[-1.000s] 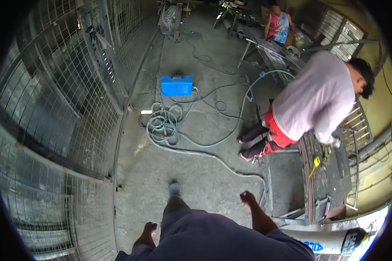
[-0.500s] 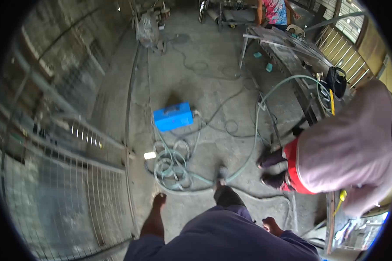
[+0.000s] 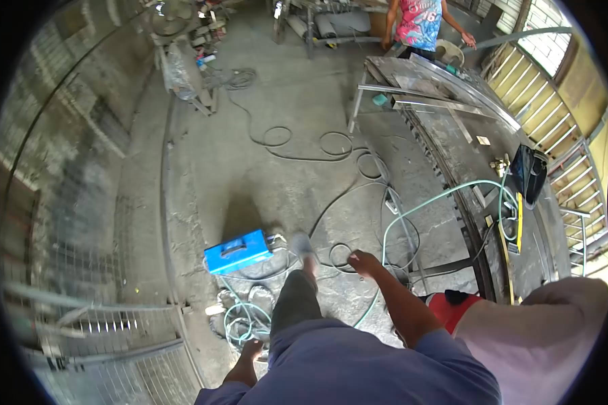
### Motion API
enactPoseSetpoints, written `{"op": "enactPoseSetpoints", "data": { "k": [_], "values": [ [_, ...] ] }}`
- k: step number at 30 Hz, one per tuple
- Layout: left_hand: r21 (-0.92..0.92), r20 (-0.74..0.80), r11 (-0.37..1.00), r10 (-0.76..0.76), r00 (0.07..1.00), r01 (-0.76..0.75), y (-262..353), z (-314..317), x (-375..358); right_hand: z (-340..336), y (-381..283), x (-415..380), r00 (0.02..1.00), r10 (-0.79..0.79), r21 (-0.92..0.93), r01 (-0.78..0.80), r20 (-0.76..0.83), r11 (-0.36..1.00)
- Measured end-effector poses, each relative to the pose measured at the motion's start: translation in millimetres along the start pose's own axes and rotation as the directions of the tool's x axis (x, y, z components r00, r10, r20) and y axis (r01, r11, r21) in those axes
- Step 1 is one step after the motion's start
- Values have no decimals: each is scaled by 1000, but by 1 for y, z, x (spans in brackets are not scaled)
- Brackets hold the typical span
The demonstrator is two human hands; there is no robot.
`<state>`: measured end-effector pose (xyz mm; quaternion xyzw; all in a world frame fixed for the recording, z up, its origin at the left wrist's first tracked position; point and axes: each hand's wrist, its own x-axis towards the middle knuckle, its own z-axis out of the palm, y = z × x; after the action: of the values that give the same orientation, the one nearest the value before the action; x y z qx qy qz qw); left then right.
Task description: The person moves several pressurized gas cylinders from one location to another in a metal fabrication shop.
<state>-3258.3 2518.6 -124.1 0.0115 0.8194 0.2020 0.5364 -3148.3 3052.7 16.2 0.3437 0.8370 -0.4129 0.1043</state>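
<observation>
My right hand (image 3: 364,264) swings forward over the floor, above a loop of dark cable (image 3: 342,256). Its fingers look loosely curled, with nothing seen in them. Low beside my body, my left hand (image 3: 252,349) overlaps the coiled pale green hose (image 3: 240,317) in view but appears well above it; its fingers are too small and turned away to read. A blue metal box with a top handle (image 3: 236,252), probably a welding machine, sits on the floor ahead to the left. My foot (image 3: 302,246) steps beside it.
A long metal worktable (image 3: 446,118) runs along the right, bearing metal bars, a black bag (image 3: 528,174) and a yellow level (image 3: 515,223). A co-worker in a pale shirt (image 3: 520,331) bends close at my right; another person (image 3: 420,23) stands beyond the table. Cables cross the floor.
I have stepped forward; the blue box and hose coil now lie nearer my feet. My right hand has swung out ahead. The co-worker at right has dropped back in view.
</observation>
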Motion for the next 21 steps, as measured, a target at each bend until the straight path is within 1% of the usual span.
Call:
{"op": "enactPoseSetpoints", "data": {
  "k": [1,2,3,4,5,6,7,8,9,10,11,12,13,14,15,16,18,20,21],
  "values": [
    [94,51,994,56,997,-60,18,-9,17,-8,-7,37,997,14,23,-15,72,1000],
    [202,117,967,135,984,-157,34,-18,38,-25,-29,62,997,19,42,-22,75,999],
    [283,173,928,199,965,-242,57,-29,57,-33,-33,99,998,12,22,-14,69,1000],
    [324,223,894,245,944,-309,84,-40,77,-45,-38,137,998,4,0,-4,63,1000],
    [269,167,937,184,969,-224,122,-55,87,-56,-42,174,998,-3,-19,4,56,1000],
    [204,110,969,120,987,-141,165,-70,94,-66,-42,214,997,-2,-137,12,74,991],
    [278,140,941,159,977,-193,205,-97,108,-85,-49,241,989,108,-148,-92,101,985],
    [348,170,905,198,965,-246,245,-123,122,-101,-51,266,982,137,-198,-110,127,974],
    [215,196,942,216,957,-257,270,-146,155,-117,-49,293,975,159,-250,-118,155,961],
    [77,222,964,234,947,-256,290,-168,190,-136,-49,318,974,189,-280,-148,127,949],
    [-158,80,978,148,986,-134,339,-196,186,-147,-48,336,972,217,-297,-180,96,938],
    [-408,-65,909,59,996,-80,407,-230,167,-157,-54,349,965,255,-297,-228,55,927],
    [-350,-2,930,120,993,-113,432,-267,197,-172,-62,360,971,235,-275,-213,48,938],
    [-358,-35,921,150,988,-153,470,-299,201,-185,-65,369,974,226,-243,-211,35,947],
    [-365,-68,910,187,980,-198,524,-331,189,-196,-66,380,976,215,-212,-207,15,955],
    [-383,-45,902,196,980,-198,556,-361,200,-208,-69,394,960,281,-184,-273,13,944],
    [-374,-110,915,118,987,-151,614,-404,225,-227,-72,422,900,435,-99,-431,21,897],
    [-239,-128,969,35,991,-65,657,-440,267,-231,-60,443,822,565,-32,-564,73,825],
    [-184,-128,982,19,992,-42,677,-452,285,-234,-55,461,788,606,-24,-607,111,794]
  ]
}}
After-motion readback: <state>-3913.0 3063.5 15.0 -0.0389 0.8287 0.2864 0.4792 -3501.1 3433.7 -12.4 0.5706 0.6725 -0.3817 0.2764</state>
